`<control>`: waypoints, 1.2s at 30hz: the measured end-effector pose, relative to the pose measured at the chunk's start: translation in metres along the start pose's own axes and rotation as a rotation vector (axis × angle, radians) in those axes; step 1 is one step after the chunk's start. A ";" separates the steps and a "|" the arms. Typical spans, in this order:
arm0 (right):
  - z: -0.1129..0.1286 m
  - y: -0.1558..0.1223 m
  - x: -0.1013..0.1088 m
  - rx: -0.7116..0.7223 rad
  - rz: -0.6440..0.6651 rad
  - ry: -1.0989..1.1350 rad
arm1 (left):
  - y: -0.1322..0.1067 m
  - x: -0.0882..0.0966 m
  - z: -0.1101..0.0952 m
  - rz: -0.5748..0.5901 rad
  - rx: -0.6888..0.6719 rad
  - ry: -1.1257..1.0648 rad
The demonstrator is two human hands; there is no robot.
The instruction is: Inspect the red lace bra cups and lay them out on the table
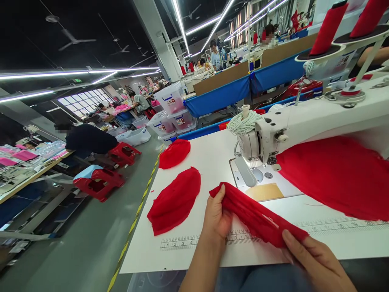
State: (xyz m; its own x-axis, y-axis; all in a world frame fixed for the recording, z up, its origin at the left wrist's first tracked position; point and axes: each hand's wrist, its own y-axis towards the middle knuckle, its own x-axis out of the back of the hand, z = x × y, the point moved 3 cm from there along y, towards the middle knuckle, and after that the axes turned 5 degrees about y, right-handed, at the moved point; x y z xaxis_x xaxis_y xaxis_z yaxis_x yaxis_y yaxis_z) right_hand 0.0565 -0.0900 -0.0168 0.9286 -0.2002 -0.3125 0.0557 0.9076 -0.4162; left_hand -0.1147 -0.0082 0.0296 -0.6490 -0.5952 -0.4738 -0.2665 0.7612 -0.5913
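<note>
You are holding the red cloth [253, 217] over the white table [138, 255], on the near side of the sewing machine [306, 117]. Its long axis is slanting from upper left down to lower right, nearer you. Your left hand [219, 217] is pinching the far end, thumb on top; your right hand [313, 253] is seemingly pinching the near end, its lower fingers mostly hidden.

Left hand [218, 215], right hand [313, 254] apart, both pinching

Red cloth [247, 210], white tabletop [209, 150], yellow-black striped tape [122, 253]
</note>
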 end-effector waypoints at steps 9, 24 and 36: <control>0.030 0.045 -0.030 -0.186 0.113 0.599 | 0.010 0.011 -0.003 0.021 0.041 0.006; 0.029 0.039 -0.039 -0.003 0.294 0.428 | -0.003 0.013 -0.003 -0.004 0.019 0.025; 0.011 0.045 -0.024 0.191 0.100 0.170 | -0.011 0.022 0.025 0.201 0.023 0.050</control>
State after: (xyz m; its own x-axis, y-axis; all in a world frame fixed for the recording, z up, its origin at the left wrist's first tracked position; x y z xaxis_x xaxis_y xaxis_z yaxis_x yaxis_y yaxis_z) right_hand 0.0404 -0.0409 -0.0188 0.8588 -0.1505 -0.4898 0.0499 0.9759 -0.2124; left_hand -0.1086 -0.0365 0.0095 -0.7224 -0.4183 -0.5507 -0.1126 0.8569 -0.5031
